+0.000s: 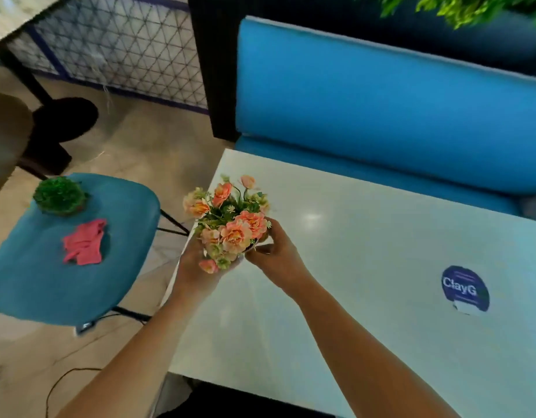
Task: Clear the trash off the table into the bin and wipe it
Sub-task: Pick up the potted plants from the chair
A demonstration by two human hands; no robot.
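Your left hand [194, 268] and right hand [277, 251] both curl round the artificial flower pot [230, 226], holding it over the left edge of the white tabletop [351, 254]. The pink cloth [84, 242] lies on the teal chair [49, 288] seat, near a green topiary ball [60, 194].
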